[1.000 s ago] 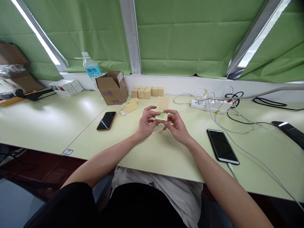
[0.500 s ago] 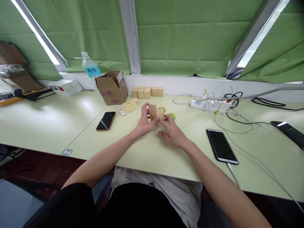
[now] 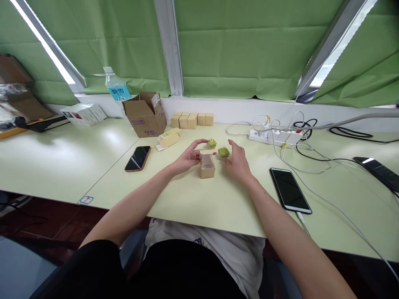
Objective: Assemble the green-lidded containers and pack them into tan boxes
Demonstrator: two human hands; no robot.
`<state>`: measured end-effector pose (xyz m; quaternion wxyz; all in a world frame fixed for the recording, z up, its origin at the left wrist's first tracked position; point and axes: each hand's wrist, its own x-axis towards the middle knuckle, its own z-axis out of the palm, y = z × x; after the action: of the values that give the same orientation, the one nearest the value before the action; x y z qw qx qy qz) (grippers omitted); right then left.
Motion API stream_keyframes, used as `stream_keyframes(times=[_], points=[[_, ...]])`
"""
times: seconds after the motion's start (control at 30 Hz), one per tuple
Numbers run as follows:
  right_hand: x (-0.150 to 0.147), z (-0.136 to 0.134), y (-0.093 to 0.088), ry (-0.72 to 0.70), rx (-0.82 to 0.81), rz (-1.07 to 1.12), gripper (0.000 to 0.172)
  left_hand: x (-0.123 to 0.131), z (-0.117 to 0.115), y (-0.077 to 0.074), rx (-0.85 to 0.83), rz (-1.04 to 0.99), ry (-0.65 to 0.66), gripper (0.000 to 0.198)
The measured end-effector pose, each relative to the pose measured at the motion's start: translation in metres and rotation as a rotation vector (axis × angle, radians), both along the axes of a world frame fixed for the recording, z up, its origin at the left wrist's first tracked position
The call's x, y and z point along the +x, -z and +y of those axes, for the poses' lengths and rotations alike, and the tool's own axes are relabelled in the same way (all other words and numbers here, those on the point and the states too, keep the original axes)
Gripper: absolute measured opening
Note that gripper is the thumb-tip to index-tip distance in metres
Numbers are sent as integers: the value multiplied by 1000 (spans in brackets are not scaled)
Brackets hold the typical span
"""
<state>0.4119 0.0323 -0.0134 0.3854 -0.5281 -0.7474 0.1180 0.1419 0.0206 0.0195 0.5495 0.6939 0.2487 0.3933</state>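
A small tan box (image 3: 208,169) stands on the table with its top open. My left hand (image 3: 188,158) is at its left and far side, fingers apart; fingertips show behind the box. Just beyond the box sit two small clear containers with green tops, one (image 3: 211,143) near my left fingertips, the other (image 3: 223,153) farther right. My right hand (image 3: 238,162) is beside the right container, fingers spread and curved around its right side. Whether the fingers touch it is hard to tell.
A row of small tan boxes (image 3: 191,120) stands by the wall, left of a power strip (image 3: 274,137) with cables. A cardboard box (image 3: 146,120), an opened yellowish carton (image 3: 168,140), a bottle (image 3: 117,89) and phones (image 3: 138,158) (image 3: 289,190) are also around.
The small box has come down onto the table, nearer to me, and its opening shows. My right hand has left it and moved right, beside a green-topped container. My left hand has loosened around the box.
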Motion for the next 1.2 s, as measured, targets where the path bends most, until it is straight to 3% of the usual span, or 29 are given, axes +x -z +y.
stream_keyframes(times=[0.07, 0.17, 0.33, 0.43, 0.53, 0.67, 0.83, 0.93, 1.03, 1.1, 1.2], points=[[-1, 6, 7, -23, -76, -11, 87, 3, -2, 1, 24, 5, -46, 75], [-1, 11, 12, -33, -120, -39, 84, 3, -6, -1, 149, 82, -154, 69], [0, 13, 13, 2, -91, -84, 68, -1, -14, -10, 413, 328, -370, 56], [1, 14, 11, -9, -107, -29, 49, 1, -18, -12, 447, 453, -407, 49], [3, 12, 2, 8, -138, 68, 36, 5, -19, -11, 421, 446, -429, 46], [3, -1, -22, 3, 23, 291, 40, 15, -23, -6, 414, 396, -491, 39], [-9, -41, -45, -219, 315, 427, 44, 24, -29, -1, 499, 463, -560, 20], [-23, -63, -44, -347, 341, 389, 52, 24, -30, 2, 554, 484, -573, 13], [-36, -71, -36, -424, 366, 256, 57, 21, -29, 3, 644, 484, -569, 30], [-39, -70, -31, -427, 371, 176, 59, 20, -28, 2, 681, 453, -550, 41], [-35, -66, -32, -352, 285, 98, 63, 20, -27, 1, 663, 397, -519, 32]])
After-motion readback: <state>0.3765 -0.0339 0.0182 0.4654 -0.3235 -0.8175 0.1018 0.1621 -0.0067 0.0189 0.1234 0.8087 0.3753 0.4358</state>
